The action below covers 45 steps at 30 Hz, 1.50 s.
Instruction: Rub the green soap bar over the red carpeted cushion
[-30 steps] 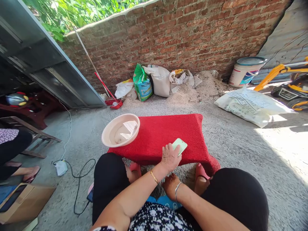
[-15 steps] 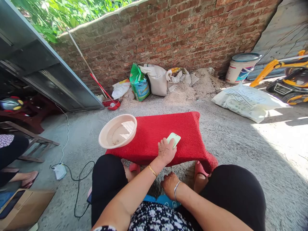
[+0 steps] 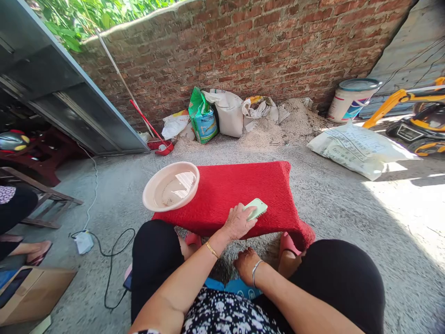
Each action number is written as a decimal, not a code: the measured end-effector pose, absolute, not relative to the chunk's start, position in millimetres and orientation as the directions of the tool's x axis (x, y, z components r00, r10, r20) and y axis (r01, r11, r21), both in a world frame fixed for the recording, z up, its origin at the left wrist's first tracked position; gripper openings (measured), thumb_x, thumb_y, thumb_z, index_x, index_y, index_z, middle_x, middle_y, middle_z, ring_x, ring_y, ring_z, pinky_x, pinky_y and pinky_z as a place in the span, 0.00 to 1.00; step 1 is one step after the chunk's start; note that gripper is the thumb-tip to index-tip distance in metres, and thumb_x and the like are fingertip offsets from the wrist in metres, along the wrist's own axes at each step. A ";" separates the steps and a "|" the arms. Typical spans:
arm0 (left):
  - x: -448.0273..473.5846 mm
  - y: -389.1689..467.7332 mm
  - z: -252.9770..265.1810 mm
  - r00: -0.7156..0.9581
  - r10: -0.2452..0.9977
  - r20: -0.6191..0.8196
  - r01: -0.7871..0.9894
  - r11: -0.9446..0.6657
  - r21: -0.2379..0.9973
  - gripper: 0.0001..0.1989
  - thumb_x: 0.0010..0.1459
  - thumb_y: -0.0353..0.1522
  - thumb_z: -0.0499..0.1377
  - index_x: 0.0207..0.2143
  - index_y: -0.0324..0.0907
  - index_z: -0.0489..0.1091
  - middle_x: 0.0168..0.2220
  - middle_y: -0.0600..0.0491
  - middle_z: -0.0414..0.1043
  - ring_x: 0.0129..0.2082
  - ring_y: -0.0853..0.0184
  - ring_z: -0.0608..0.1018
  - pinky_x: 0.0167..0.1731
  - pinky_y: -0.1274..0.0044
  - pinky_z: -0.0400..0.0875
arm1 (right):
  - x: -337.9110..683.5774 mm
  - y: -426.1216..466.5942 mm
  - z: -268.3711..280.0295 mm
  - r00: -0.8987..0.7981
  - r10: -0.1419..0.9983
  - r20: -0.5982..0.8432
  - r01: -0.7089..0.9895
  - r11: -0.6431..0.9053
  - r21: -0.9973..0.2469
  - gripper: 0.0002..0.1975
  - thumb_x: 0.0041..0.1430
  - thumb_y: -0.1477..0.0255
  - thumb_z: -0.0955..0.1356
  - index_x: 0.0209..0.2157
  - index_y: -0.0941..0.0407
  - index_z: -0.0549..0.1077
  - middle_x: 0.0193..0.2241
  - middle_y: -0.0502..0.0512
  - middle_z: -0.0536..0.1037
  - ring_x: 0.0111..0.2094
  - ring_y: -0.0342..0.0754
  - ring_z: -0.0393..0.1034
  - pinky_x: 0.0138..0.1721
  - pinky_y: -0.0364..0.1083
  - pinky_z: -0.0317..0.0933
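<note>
A low bench or stool draped with a shaggy red cloth (image 3: 239,185) stands before my knees. My left hand (image 3: 239,220), with a gold bracelet, grips a pale green scrub brush (image 3: 257,207) by its top. Its bristles face down onto the cloth near the front right part. Below the cloth's front edge, between my knees, hangs my right hand (image 3: 246,265) with a silver bracelet. Its fingers are curled and shaded, and their tips are hidden. A pale pink basin (image 3: 149,197) of water stands on the cloth's left end.
Sacks (image 3: 227,113) and spilled grain (image 3: 266,134) lie along the brick wall (image 3: 222,51). A lidded bucket (image 3: 351,103), a filled bag (image 3: 354,146) and a yellow toy digger (image 3: 417,123) are at right. At left are a cable (image 3: 113,255), a cardboard box (image 3: 38,294) and a seated person's foot (image 3: 38,253).
My left hand has moved the scrub brush slightly right and toward me, turning it flatter across the cloth. The right hand stays nearly where it was. The view has shifted a little.
</note>
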<state>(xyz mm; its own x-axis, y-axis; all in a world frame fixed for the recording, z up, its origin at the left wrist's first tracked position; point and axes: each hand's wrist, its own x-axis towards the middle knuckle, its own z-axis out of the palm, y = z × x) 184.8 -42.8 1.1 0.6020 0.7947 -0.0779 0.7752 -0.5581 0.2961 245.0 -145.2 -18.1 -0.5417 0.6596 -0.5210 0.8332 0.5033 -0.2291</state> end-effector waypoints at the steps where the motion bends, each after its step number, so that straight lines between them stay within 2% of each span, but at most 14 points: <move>1: 180.3 -40.9 2.7 0.601 0.794 -0.088 0.766 -0.541 0.347 0.23 0.62 0.43 0.52 0.59 0.52 0.61 0.44 0.50 0.64 0.45 0.61 0.69 0.46 0.69 0.64 | 245.3 -145.6 -19.4 -0.543 0.666 -0.510 0.834 0.500 -0.234 0.15 0.56 0.75 0.64 0.44 0.61 0.76 0.43 0.70 0.77 0.48 0.60 0.72 0.49 0.60 0.62; 5: 162.4 -32.7 6.1 0.579 0.811 -0.080 0.738 -0.480 0.474 0.23 0.61 0.42 0.53 0.58 0.51 0.62 0.43 0.51 0.65 0.44 0.63 0.70 0.47 0.71 0.64 | 246.3 -146.1 -23.2 -0.544 0.680 -0.491 0.835 0.493 -0.244 0.15 0.56 0.76 0.63 0.43 0.60 0.77 0.42 0.70 0.77 0.46 0.60 0.72 0.48 0.60 0.63; 9: 146.0 -27.1 6.2 0.537 0.844 -0.001 0.734 -0.466 0.493 0.22 0.62 0.40 0.52 0.59 0.49 0.62 0.43 0.51 0.64 0.44 0.64 0.69 0.48 0.72 0.64 | 246.8 -145.3 -24.0 -0.544 0.665 -0.511 0.834 0.494 -0.246 0.15 0.56 0.76 0.64 0.44 0.61 0.76 0.42 0.70 0.77 0.46 0.61 0.72 0.48 0.60 0.63; 15: 128.7 -33.1 -3.6 0.545 0.838 0.007 0.823 -0.537 0.185 0.23 0.60 0.39 0.55 0.58 0.52 0.64 0.47 0.47 0.63 0.47 0.58 0.67 0.49 0.65 0.61 | 246.1 -144.8 -27.8 -0.543 0.667 -0.510 0.832 0.510 -0.219 0.14 0.57 0.77 0.63 0.42 0.63 0.76 0.40 0.72 0.78 0.45 0.60 0.73 0.45 0.58 0.64; 17: 126.4 -34.0 -6.4 0.539 0.843 -0.003 0.829 -0.529 0.181 0.22 0.59 0.38 0.56 0.57 0.53 0.65 0.48 0.47 0.63 0.48 0.57 0.67 0.49 0.63 0.60 | 246.9 -143.7 -29.6 -0.536 0.667 -0.517 0.836 0.504 -0.216 0.14 0.57 0.77 0.63 0.42 0.63 0.76 0.40 0.72 0.78 0.44 0.60 0.73 0.44 0.58 0.65; 19: 125.2 -31.8 -5.8 0.503 0.864 0.005 0.815 -0.476 0.330 0.22 0.59 0.38 0.55 0.56 0.52 0.65 0.48 0.48 0.64 0.48 0.58 0.67 0.50 0.64 0.60 | 249.0 -142.0 -31.2 -0.525 0.667 -0.528 0.843 0.494 -0.214 0.14 0.56 0.77 0.64 0.43 0.62 0.76 0.40 0.71 0.78 0.44 0.61 0.73 0.44 0.58 0.65; 21: 123.7 -27.6 -1.6 0.447 0.894 0.007 0.707 -0.358 0.610 0.21 0.60 0.39 0.53 0.56 0.48 0.65 0.47 0.48 0.67 0.47 0.61 0.68 0.49 0.68 0.62 | 252.6 -140.0 -32.9 -0.515 0.673 -0.530 0.849 0.486 -0.207 0.15 0.57 0.76 0.63 0.44 0.62 0.76 0.40 0.71 0.78 0.44 0.60 0.74 0.44 0.58 0.65; 23: 120.7 -24.4 3.7 0.396 0.918 -0.035 0.460 -0.165 0.873 0.23 0.60 0.41 0.52 0.55 0.44 0.65 0.46 0.50 0.70 0.43 0.65 0.70 0.45 0.73 0.64 | 257.1 -138.2 -35.5 -0.499 0.688 -0.527 0.859 0.475 -0.192 0.15 0.58 0.76 0.63 0.45 0.61 0.75 0.40 0.69 0.78 0.44 0.59 0.74 0.44 0.57 0.65; 25: 116.0 -24.7 7.1 0.378 0.917 -0.129 0.187 0.061 0.980 0.24 0.59 0.44 0.53 0.53 0.41 0.66 0.40 0.51 0.72 0.35 0.68 0.72 0.37 0.76 0.67 | 261.7 -136.6 -38.8 -0.476 0.704 -0.526 0.872 0.456 -0.179 0.15 0.59 0.76 0.62 0.44 0.60 0.76 0.40 0.69 0.78 0.43 0.58 0.74 0.43 0.56 0.65; 29: 105.3 -36.1 1.1 0.477 0.819 -0.319 -0.070 0.397 0.915 0.26 0.55 0.49 0.56 0.47 0.38 0.66 0.30 0.52 0.73 0.24 0.70 0.74 0.23 0.80 0.65 | 268.2 -133.4 -44.3 -0.449 0.711 -0.541 0.887 0.428 -0.174 0.15 0.59 0.75 0.62 0.44 0.60 0.76 0.40 0.69 0.78 0.43 0.59 0.74 0.43 0.56 0.65; 35: 100.4 -46.4 -13.5 0.705 0.616 -0.351 -0.155 0.617 0.771 0.27 0.58 0.49 0.53 0.45 0.34 0.66 0.30 0.45 0.76 0.24 0.64 0.78 0.24 0.76 0.70 | 270.2 -123.1 -44.3 -0.377 0.704 -0.603 0.924 0.335 -0.186 0.17 0.57 0.72 0.63 0.48 0.57 0.74 0.44 0.66 0.77 0.45 0.59 0.73 0.44 0.52 0.63; 39: 97.8 -43.3 -13.0 0.792 0.543 -0.279 -0.217 0.678 0.702 0.25 0.61 0.47 0.50 0.46 0.33 0.66 0.33 0.42 0.77 0.27 0.61 0.79 0.27 0.74 0.72 | 271.7 -114.6 -46.3 -0.330 0.756 -0.566 0.931 0.164 -0.325 0.17 0.57 0.69 0.65 0.48 0.53 0.73 0.45 0.61 0.77 0.46 0.55 0.72 0.45 0.48 0.62; 43: 93.3 -43.3 -14.9 0.822 0.525 -0.220 -0.286 0.715 0.638 0.24 0.63 0.45 0.49 0.47 0.33 0.66 0.36 0.40 0.77 0.31 0.59 0.80 0.30 0.69 0.74 | 279.1 -111.6 -37.2 -0.281 0.868 -0.409 0.861 0.041 -0.507 0.13 0.60 0.66 0.62 0.41 0.56 0.74 0.39 0.58 0.78 0.41 0.51 0.73 0.42 0.45 0.62; 45: 91.7 -45.2 -16.1 0.829 0.526 -0.189 -0.320 0.724 0.611 0.23 0.63 0.44 0.50 0.47 0.32 0.67 0.37 0.38 0.77 0.33 0.57 0.80 0.31 0.67 0.75 | 283.4 -114.4 -26.1 -0.241 0.920 -0.309 0.777 -0.008 -0.629 0.16 0.62 0.62 0.60 0.40 0.56 0.73 0.38 0.57 0.78 0.40 0.50 0.72 0.42 0.45 0.63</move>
